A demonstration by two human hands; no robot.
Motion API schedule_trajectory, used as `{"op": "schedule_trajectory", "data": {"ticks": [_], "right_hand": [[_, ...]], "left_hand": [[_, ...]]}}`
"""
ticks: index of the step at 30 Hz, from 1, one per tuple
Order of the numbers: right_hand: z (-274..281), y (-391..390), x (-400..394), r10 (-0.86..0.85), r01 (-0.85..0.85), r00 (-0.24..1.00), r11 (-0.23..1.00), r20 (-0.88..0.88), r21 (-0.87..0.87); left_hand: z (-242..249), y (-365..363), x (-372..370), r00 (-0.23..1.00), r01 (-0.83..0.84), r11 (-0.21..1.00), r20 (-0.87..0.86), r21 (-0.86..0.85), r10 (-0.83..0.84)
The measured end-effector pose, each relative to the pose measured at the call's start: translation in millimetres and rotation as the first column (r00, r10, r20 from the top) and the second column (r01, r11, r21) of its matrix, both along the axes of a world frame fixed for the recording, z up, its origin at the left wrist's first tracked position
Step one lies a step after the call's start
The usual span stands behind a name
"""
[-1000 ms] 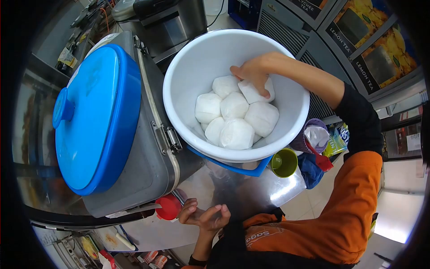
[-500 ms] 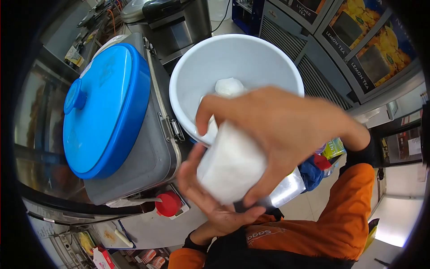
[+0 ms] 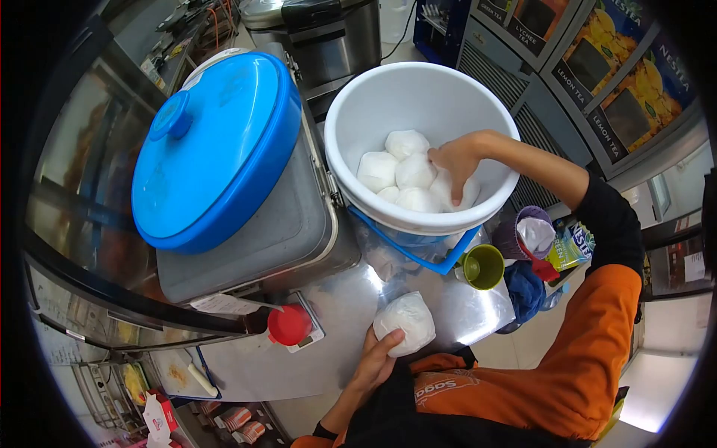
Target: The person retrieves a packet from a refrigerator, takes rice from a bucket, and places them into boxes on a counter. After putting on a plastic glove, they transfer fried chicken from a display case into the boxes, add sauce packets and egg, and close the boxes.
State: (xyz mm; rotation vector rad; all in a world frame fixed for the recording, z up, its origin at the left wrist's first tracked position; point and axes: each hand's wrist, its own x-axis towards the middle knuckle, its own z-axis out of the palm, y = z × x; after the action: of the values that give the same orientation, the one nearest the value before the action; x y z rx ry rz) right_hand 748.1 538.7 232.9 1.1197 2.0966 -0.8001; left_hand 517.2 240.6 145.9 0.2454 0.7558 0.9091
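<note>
My left hand [image 3: 375, 364] grips a white wrapped bundle [image 3: 404, 324], rounded and paper-like, above the metal counter [image 3: 340, 313]. My right hand [image 3: 458, 158] reaches down inside a large white bucket [image 3: 351, 175] with a blue handle. Its fingers are curled round another white bundle [image 3: 464, 193] at the right side of the pile. Several similar bundles [image 3: 415, 172] lie heaped beside it in the bucket. What is inside the wrappings is hidden.
Left of the bucket, a large blue lid [image 3: 216, 149] rests on a grey cooler box [image 3: 276, 243]. A red cup [image 3: 289, 325] sits on a small scale [image 3: 312, 328]. Near the bucket's right side are a green cup [image 3: 482, 266] and a purple basket [image 3: 526, 235]. A steel cooker [image 3: 321, 48] stands behind.
Both hands were together round one white bundle in front of the bucket. My right hand has moved away into the bucket, while my left hand keeps a bundle lower down.
</note>
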Motion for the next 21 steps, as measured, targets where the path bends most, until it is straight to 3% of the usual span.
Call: {"op": "schedule_trajectory", "data": {"ticks": [3,6,9,12,15,17,18,19,21], "right_hand": [[-2,7,-1,-0.017,0.037,0.984,0.993,0.178,-0.111],[-5,1,9,0.105,-0.115,0.989,0.990,0.106,0.085],[-1,2,15,-0.032,0.030,0.992,0.999,-0.118,-0.026],[27,-9,4,-0.038,0.039,0.999,0.993,-0.010,0.115],[79,-24,2,-0.149,0.207,0.965,0.936,-0.215,0.284],[117,-52,-4,-0.182,0.392,0.817,0.871,-0.547,0.297],[135,-70,-13,-0.158,0.398,0.735,0.888,-0.660,0.230],[148,-89,-22,-0.136,0.390,0.635,0.906,-0.760,0.164],[155,-121,-36,0.153,0.075,0.612,0.966,-0.776,0.249]], "left_hand": [[-4,-1,-6,1.000,-0.008,1.000,-0.002,0.004,0.008],[-8,-3,-11,1.000,-0.007,0.998,-0.018,0.066,0.008],[-7,-3,-16,0.998,-0.037,0.997,0.043,0.064,0.034],[-15,0,-20,0.985,-0.043,0.998,0.166,0.046,0.035],[-11,10,-20,0.978,-0.010,0.992,0.209,0.125,-0.017],[11,14,-15,0.991,-0.035,0.987,0.136,0.159,0.013],[15,13,-13,0.986,-0.058,0.988,0.162,0.141,0.035],[19,15,-10,0.981,-0.083,0.988,0.186,0.129,0.058],[19,19,-8,0.966,-0.104,0.988,0.246,0.110,0.075]]}}
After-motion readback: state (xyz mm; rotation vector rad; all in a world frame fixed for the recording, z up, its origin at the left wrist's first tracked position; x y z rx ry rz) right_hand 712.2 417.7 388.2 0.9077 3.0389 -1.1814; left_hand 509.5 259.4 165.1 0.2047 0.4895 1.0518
